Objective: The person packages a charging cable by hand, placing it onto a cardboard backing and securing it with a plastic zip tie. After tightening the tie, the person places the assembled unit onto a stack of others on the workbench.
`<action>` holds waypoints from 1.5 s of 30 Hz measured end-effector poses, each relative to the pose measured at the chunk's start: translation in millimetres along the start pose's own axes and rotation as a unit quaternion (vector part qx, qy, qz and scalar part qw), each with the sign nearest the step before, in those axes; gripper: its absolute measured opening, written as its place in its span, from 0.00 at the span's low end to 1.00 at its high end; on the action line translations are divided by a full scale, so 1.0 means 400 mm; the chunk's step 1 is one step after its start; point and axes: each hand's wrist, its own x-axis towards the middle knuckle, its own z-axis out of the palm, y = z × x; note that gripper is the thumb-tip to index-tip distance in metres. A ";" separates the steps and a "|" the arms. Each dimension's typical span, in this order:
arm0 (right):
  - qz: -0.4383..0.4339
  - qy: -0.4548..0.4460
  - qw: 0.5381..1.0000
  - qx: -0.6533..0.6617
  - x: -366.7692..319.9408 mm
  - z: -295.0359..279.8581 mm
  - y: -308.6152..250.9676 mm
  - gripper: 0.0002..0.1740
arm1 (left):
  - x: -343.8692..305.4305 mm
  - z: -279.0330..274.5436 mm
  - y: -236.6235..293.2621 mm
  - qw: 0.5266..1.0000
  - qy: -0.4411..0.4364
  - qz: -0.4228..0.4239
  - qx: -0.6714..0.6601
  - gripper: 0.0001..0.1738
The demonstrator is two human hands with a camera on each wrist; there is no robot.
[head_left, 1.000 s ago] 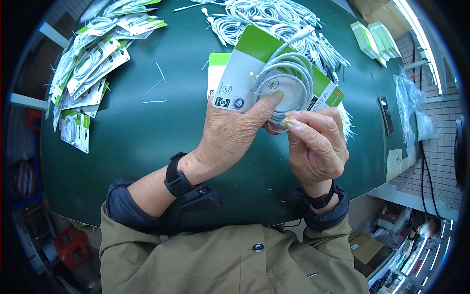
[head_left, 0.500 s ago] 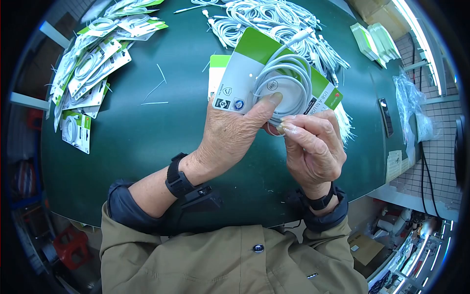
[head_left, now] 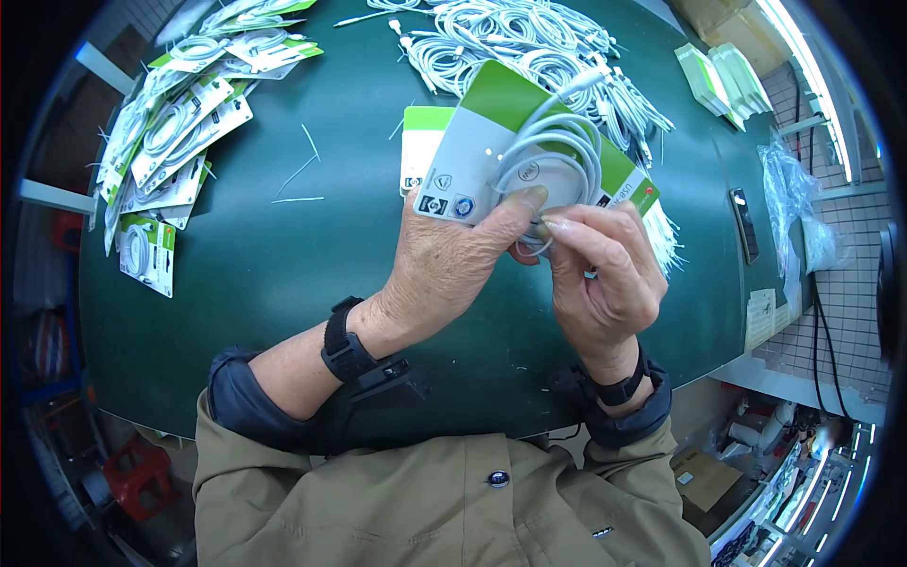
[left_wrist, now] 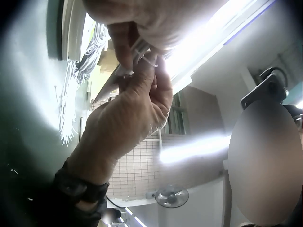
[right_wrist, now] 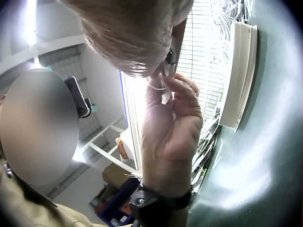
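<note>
My left hand [head_left: 444, 260] grips a green-and-white packaging card [head_left: 463, 151] with a coiled white charging cable [head_left: 588, 156] lying against its face. The thumb presses over the lower part of the coil. At the coil's lower edge, my right hand [head_left: 609, 283] pinches a thin white tie [head_left: 534, 249] between thumb and fingertips, right beside the left thumb. In the right wrist view the tie [right_wrist: 156, 88] shows as a small loop at the fingertips. The cable's white plug [head_left: 588, 79] sticks out past the top of the card.
Carded cables [head_left: 179, 132] are heaped at the left, loose coiled cables [head_left: 510, 38] at the back. A card stack [head_left: 423, 132] lies behind the held card, with white ties [head_left: 666, 241] to its right. Farther right are more cards [head_left: 718, 85], a dark slim object [head_left: 744, 225] and clear plastic [head_left: 803, 198].
The card and coil have dipped slightly toward the body and tilted. My right fingertips have moved a little left, in close to the left thumb, still pinching at the tie.
</note>
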 end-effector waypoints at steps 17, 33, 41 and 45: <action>-0.032 -0.053 0.998 -0.023 0.012 -0.010 0.001 0.17 | -0.001 0.003 -0.012 1.000 0.026 -0.009 -0.013 0.11; 0.113 -0.007 0.993 0.027 0.050 -0.052 -0.010 0.17 | 0.019 -0.025 0.000 1.000 -0.001 -0.003 0.002 0.15; 0.446 0.166 0.793 0.380 0.022 -0.108 0.145 0.16 | 0.003 -0.004 0.029 0.999 -0.018 -0.029 -0.038 0.17; 0.482 -0.005 0.692 0.538 -0.142 -0.110 0.145 0.23 | -0.011 0.012 0.026 0.998 -0.049 -0.035 -0.031 0.18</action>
